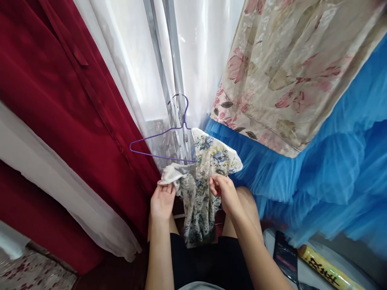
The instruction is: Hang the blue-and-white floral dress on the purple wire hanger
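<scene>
A floral dress (202, 201) with white edging hangs half on a purple hanger (157, 137). Its right shoulder covers the hanger's right arm, while the left arm of the hanger is bare. My left hand (163, 201) is closed at the dress's loose left shoulder, the white edge bunched above my fingers. On the other side, my right hand (223, 189) has its fingers curled against the front of the dress, just below the shoulder. The cloth droops between my knees. The hanger's hook is up by a grey metal pole (173, 52).
Red curtains (72, 121) hang at the left, white curtains (127, 48) behind the poles. A beige floral garment (287, 80) and blue tulle (332, 173) hang close on the right. Low at the right lie a yellow package (326, 268) and a dark item (286, 255).
</scene>
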A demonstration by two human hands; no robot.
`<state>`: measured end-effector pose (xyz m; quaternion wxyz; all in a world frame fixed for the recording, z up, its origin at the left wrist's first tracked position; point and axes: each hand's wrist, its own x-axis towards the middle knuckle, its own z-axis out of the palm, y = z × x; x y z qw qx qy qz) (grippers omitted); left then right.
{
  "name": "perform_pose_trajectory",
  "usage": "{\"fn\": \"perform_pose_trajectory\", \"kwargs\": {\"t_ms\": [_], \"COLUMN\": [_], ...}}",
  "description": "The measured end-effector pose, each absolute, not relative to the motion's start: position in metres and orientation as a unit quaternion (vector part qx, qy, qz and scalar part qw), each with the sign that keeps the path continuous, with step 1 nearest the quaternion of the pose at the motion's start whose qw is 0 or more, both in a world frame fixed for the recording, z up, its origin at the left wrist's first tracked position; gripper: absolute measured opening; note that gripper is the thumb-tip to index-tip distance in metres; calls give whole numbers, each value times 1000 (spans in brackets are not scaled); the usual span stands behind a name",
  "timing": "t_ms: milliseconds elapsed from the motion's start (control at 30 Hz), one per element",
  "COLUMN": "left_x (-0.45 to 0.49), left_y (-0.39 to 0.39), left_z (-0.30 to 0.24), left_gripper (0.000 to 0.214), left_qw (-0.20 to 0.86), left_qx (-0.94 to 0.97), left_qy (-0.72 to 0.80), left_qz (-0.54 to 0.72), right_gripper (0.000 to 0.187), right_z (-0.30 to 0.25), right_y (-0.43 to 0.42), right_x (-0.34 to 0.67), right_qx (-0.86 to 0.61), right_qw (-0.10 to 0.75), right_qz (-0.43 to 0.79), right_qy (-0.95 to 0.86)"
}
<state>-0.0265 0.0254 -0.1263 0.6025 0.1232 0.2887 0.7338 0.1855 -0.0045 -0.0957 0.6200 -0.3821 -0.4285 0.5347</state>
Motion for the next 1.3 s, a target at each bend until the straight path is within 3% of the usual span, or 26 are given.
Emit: {"fn": "perform_pose_trajectory", "kwargs": {"t_ms": [167,300,433,500,600,667,833,967,1067,1167,1300], "left_x": [29,49,45,40,39,42,47,33,22,14,-3], "left_y": [-29,-51,-54,-52,-52,-53,-53,-50,-55,-65,-71], "left_z": [-107,-94,-96,-97,-97,-96,-96,-113,-137,-163,-182], "left_gripper": [21,23,23,22,22,21,23,53,63,52,28], "left_qw": [583,510,454,438,427,424,443,531,597,587,465], "left_qx": [420,611,631,623,622,630,634,622,640,683,752], "left_qy": [263,304,340,350,347,346,371,325,313,338,392], "left_qz": [644,524,529,545,558,551,514,475,368,273,252], "right_gripper": [22,64,88,78,39,24,43,44,40,35,40], "right_z": [-144,-146,-149,-158,-164,-156,-118,-107,-109,-114,-116], "right_y": [-34,-30,-11,-14,-36,-54,-76,-77,-79,-82,-83], "right_x": [180,182,195,197,192,186,183,193,203,209,208], "right_qx": [-389,-382,-440,-481,-513,-487,-396,-408,-393,-376,-346], "right_qw": [604,600,598,581,528,494,420,448,462,456,468], "right_qz": [507,468,503,477,399,394,511,514,507,537,577], "right_qy": [-475,-525,-442,-451,-547,-603,-637,-607,-612,-602,-574]}}
